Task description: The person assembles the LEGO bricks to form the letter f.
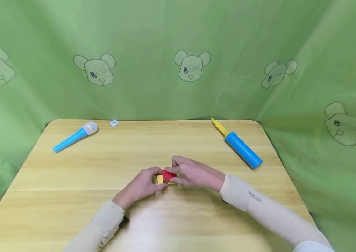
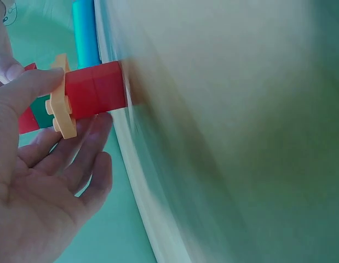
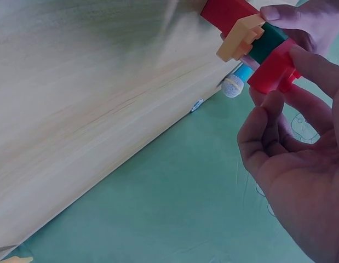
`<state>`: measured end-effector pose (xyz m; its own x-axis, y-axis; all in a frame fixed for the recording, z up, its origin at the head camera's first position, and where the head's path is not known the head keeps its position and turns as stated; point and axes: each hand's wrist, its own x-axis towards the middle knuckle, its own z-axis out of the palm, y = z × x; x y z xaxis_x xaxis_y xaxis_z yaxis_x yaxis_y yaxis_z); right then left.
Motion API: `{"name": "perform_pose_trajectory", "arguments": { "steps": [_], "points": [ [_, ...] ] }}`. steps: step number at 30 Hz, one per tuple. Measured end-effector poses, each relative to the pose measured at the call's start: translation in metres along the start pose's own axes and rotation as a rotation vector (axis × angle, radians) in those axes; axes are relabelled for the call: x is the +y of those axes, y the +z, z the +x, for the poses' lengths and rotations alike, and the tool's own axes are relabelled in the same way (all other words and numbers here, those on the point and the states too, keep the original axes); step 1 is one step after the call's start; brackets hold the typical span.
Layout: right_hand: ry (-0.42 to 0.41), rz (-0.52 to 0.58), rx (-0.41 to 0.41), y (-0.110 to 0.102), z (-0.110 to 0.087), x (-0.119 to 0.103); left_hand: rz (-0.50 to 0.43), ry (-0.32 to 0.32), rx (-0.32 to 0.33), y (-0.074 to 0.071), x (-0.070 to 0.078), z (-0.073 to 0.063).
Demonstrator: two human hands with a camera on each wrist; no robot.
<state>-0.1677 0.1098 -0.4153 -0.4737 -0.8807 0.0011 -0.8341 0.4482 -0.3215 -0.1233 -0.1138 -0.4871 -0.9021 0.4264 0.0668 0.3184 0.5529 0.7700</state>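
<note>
A stack of toy building blocks stands near the middle of the table. In the left wrist view, red blocks (image 2: pixel 96 89) form its base, below a crosswise yellow-orange block (image 2: pixel 62 107) and a green block (image 2: pixel 43 112). A studded red block (image 1: pixel 169 175) tops the stack. My left hand (image 1: pixel 141 184) grips the stack around the yellow-orange block, with its thumb against it and other fingers behind. From the right side, my right hand (image 1: pixel 193 172) pinches the top red block between thumb and fingers.
A blue toy microphone (image 1: pixel 75 138) lies at the table's back left, beside a small round white chip (image 1: pixel 114 123). At the back right lies a blue pump (image 1: pixel 243 150) with a yellow end. Green printed cloth (image 1: pixel 152 87) hangs around the wooden table (image 1: pixel 71 178).
</note>
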Motion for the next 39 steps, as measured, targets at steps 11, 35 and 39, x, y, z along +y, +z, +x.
{"name": "perform_pose_trajectory", "arguments": {
  "steps": [11,35,39],
  "points": [
    [0.058,0.098,0.033,0.003,0.002,0.012,-0.028,0.001,-0.066,0.003,-0.007,-0.003],
    [0.231,0.292,0.069,-0.02,0.086,0.074,0.229,-0.05,0.205,-0.025,-0.018,0.036],
    [0.285,0.3,0.066,-0.009,0.088,0.084,0.345,-0.024,0.198,-0.026,-0.022,0.046]
  ]
}}
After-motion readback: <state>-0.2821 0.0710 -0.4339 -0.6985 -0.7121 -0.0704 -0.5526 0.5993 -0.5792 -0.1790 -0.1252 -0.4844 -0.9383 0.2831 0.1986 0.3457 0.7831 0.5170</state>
